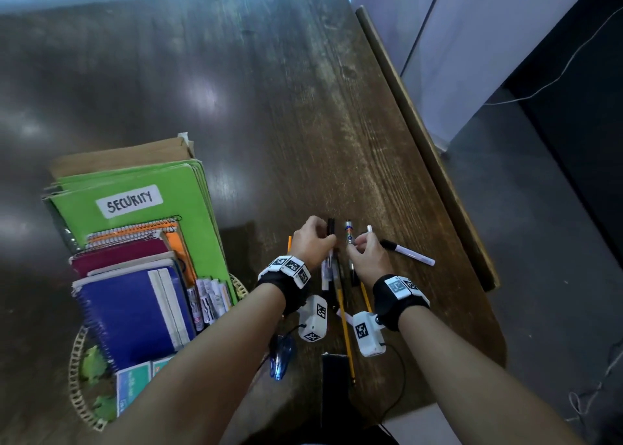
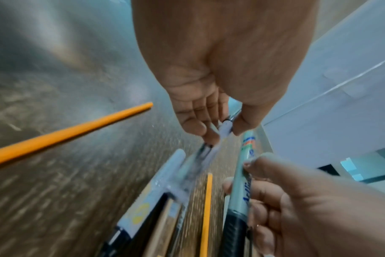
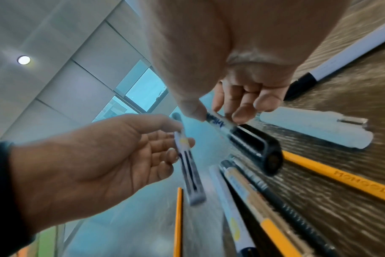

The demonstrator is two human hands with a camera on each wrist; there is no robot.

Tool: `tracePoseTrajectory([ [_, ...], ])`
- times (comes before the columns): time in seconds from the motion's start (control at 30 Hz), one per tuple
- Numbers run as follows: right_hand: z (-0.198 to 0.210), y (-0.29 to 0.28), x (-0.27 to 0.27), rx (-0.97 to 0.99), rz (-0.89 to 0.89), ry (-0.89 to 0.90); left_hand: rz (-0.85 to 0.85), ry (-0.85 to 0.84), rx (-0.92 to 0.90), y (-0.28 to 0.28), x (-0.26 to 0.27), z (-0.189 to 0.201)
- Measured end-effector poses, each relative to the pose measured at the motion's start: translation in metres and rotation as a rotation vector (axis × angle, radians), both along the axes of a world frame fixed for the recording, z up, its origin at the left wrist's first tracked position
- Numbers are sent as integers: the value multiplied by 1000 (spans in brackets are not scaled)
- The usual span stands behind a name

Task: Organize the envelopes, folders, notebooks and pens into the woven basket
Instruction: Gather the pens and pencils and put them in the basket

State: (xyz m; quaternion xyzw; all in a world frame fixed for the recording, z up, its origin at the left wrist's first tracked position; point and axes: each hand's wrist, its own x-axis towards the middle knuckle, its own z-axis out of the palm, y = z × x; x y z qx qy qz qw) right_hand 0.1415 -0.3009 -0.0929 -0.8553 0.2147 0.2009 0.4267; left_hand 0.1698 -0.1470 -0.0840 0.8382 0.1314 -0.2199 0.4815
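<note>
The woven basket (image 1: 79, 387) at the left holds a brown envelope (image 1: 118, 156), green folders (image 1: 141, 188), spiral notebooks (image 1: 124, 310) and several markers (image 1: 209, 296). Loose pens and yellow pencils (image 1: 344, 320) lie bunched on the wooden table between my wrists. My left hand (image 1: 315, 239) (image 2: 222, 128) pinches a clear pen (image 3: 187, 156) with a white clip, lifted off the table. My right hand (image 1: 365, 251) (image 3: 218, 114) pinches a grey marker (image 2: 244, 173) with a black cap (image 3: 257, 147). The hands are close together but apart.
A white marker with a black cap (image 1: 408, 252) lies just right of my right hand, a white capped pen (image 3: 314, 128) beside it. One pencil (image 2: 66, 130) lies apart to the left. A raised wooden strip (image 1: 424, 141) runs along the table's right edge.
</note>
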Motion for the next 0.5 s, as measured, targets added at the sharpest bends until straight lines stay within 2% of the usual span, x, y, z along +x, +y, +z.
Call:
tracePoseTrajectory([
  [0.2,13,40,-3,174,74,69,57,-117,-273,60,-25,28],
  [0.3,25,71,-8,346,75,104,77,-210,-210,90,-41,41],
  [0.37,36,93,-12,422,39,110,81,-193,-252,110,-53,47],
  [0.5,52,136,-21,526,34,61,77,-148,-463,151,-81,67],
])
